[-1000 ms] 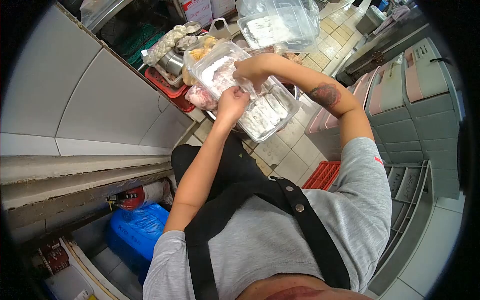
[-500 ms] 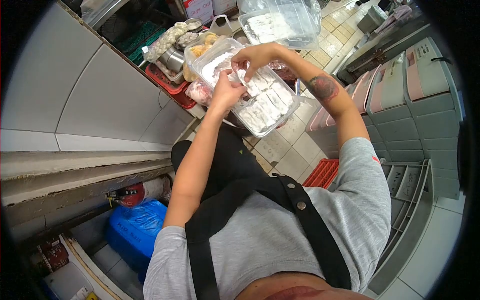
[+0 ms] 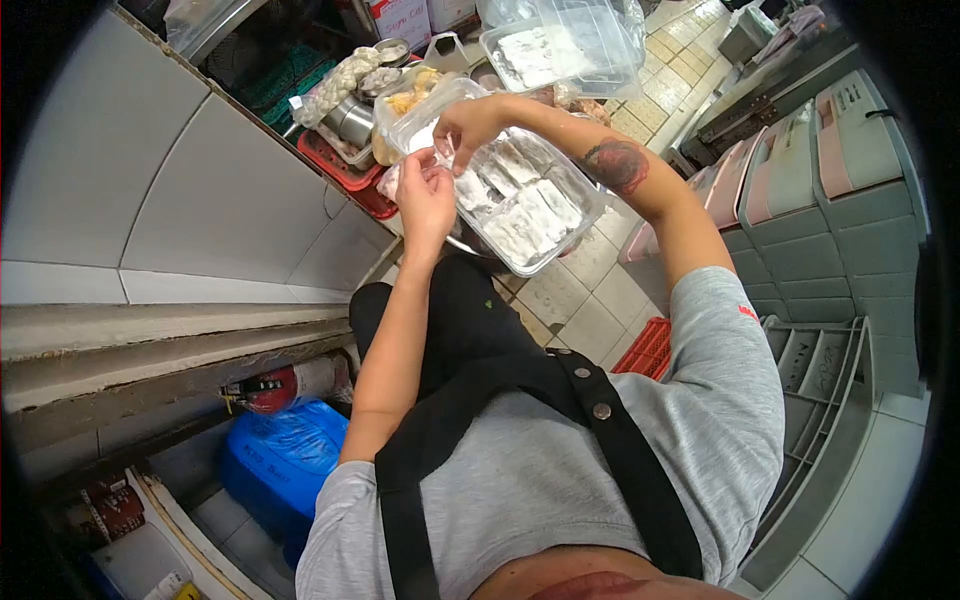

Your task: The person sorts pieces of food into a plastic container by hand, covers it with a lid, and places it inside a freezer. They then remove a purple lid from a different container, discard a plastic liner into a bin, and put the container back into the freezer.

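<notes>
your left hand (image 3: 425,190) and right hand (image 3: 468,128) meet above the left-hand end of the clear container (image 3: 592,200). the fingers of both hands are bent, with the fingertips brought close together. the fingers cover the spot between them, so you cannot tell whether either hand is clamped on a piece. your left hand is on the near side; your right hand is on the far side, with the right forearm (image 3: 570,140) crossing over the container's far edge.

the clear container lies at a slant, just beyond your dark trouser legs (image 3: 455,310). it carries white-coated pieces (image 3: 535,222), set side by side in two groups: one at the right-hand end, one next to your right hand. part of the left-hand end is hidden behind your hands.

to the left of the container, locate the red tray (image 3: 345,170), the metal cup (image 3: 350,125) and the bag of pale rounded pieces (image 3: 345,88). a second clear container (image 3: 612,75), holding white contents, is farther away. to your right, note the grey-and-pink bins (image 3: 850,200). the red crate (image 3: 642,350) is near your right sleeve (image 3: 715,330), beside the tiled floor (image 3: 550,300).
</notes>
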The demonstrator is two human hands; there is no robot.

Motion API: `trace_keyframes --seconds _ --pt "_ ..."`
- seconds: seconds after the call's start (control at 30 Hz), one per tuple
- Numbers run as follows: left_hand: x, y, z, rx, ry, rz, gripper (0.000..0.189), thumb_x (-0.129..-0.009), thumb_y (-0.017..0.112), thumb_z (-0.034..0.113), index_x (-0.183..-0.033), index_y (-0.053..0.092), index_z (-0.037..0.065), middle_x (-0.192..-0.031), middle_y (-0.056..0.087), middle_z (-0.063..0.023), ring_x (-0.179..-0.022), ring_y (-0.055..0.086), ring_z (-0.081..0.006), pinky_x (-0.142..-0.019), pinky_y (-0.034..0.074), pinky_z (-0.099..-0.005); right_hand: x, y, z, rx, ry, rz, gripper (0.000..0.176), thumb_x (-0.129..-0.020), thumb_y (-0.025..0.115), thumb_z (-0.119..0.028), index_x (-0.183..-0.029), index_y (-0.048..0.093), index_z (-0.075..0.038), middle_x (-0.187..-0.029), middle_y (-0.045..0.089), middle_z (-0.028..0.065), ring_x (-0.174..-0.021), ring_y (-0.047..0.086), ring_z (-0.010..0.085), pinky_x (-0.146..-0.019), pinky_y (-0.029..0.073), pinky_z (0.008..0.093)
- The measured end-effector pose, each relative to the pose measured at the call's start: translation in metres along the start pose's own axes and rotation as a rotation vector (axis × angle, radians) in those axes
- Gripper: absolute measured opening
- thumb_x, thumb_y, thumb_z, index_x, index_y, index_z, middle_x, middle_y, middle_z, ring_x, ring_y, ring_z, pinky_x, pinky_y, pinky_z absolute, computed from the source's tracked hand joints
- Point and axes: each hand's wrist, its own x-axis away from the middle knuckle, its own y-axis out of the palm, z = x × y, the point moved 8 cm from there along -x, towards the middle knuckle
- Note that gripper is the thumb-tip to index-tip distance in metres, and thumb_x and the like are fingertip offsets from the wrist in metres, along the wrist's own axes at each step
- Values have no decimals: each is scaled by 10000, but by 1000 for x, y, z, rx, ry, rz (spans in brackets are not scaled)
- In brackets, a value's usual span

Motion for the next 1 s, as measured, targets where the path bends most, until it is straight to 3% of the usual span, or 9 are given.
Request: trace_keyframes --seconds 0.07,0.17,0.27,0.4,0.6,0.73,0.83,0.87,1.0 --pt "1 2 1 -45 53 7 278 -839 576 46 -1100 534 -40 -994 611 -152 -857 629 -187 -738 510 -295 -1 6 4 41 25 -46 398 -617 824 -331 -849 649 -59 -809 675 90 -755 632 228 -660 475 352" --pt "0 9 -9 -21 66 -18 272 -842 572 46 -1095 532 -44 -1002 601 -162 -869 629 -197 -739 510 -297 -7 15 14 123 127 -110 408 -605 823 -373 -852 685 -78 -819 686 93 -811 635 227 -717 474 359" --pt "1 13 -6 -194 204 -4 269 -828 557 22 -1086 526 -48 -1000 579 -169 -869 624 -226 -768 505 -312 -16 39 13 203 84 -203 417 -594 823 -366 -888 711 -93 -825 696 89 -795 642 231 -720 486 371" --pt "7 11 2 -193 238 1 264 -769 553 -18 -1026 499 -53 -1018 513 -214 -955 527 -370 -833 432 -430 -20 53 9 379 175 -300 481 -591 823 -313 -979 690 -63 -947 695 86 -878 647 254 -765 501 369" --pt "16 19 8 -382 394 -3 267 -737 568 -37 -990 490 -69 -1091 474 -265 -1010 492 -432 -870 405 -466 9 36 -13 391 279 -35 412 -627 797 -278 -989 690 -114 -928 695 81 -906 650 278 -758 509 390" --pt "15 22 7 -393 393 -24 214 -745 574 -23 -948 524 -70 -1116 481 -271 -1030 489 -436 -887 403 -467 18 41 -3 309 364 -43 385 -662 780 -261 -1010 694 -122 -947 687 96 -916 650 286 -765 511 417" --pt "15 23 9 -386 419 -32 181 -754 569 -18 -926 538 -64 -1107 489 -263 -1032 492 -427 -886 403 -465 31 29 -9 256 77 129 308 -723 725 -209 -1005 688 -92 -913 674 150 -866 650 316 -727 511 417" --pt "16 23 7 -397 419 -16 153 -763 562 -13 -911 552 -50 -1091 507 -240 -1024 495 -406 -880 402 -458 34 13 -9 178 -62 297 261 -757 694 -184 -991 686 -70 -885 673 149 -839 650 315 -732 512 405" --pt "19 26 14 -409 449 -17 130 -773 563 -3 -901 563 -28 -1034 531 -205 -998 496 -375 -865 398 -448 58 -68 42 -61 125 624 322 -724 722 -276 -967 694 -67 -917 676 158 -889 646 297 -786 503 368"
